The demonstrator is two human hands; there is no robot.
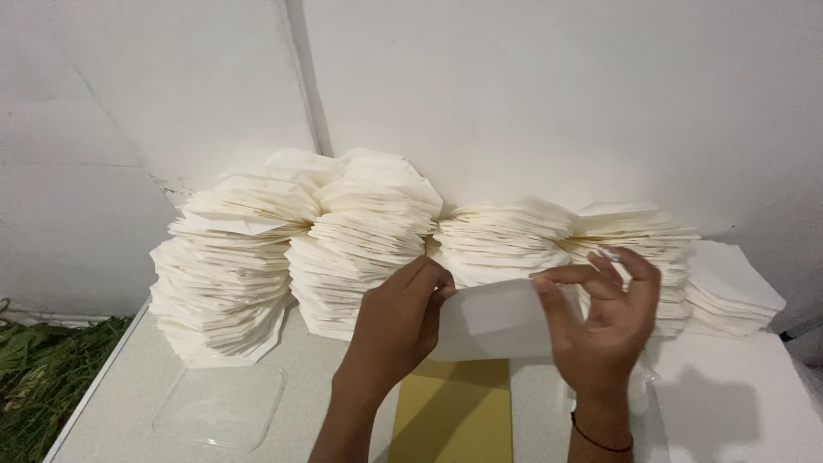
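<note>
My left hand [396, 321] and my right hand [600, 321] both pinch a white folded paper piece [497, 321] held upright between them, above the table. The left fingers grip its left edge, the right fingers its upper right corner. Under it on the table lies a yellow-olive rectangular board [454, 411]. Right behind stand tall stacks of folded white papers [360, 249], with more stacks [514, 240] further right.
A white table [111, 403] stands against a white wall. A clear plastic square lid [221, 403] lies at the front left. More folded paper stacks sit at the left [219, 274] and a low pile at the far right [733, 287]. Green plants [34, 369] show beyond the left edge.
</note>
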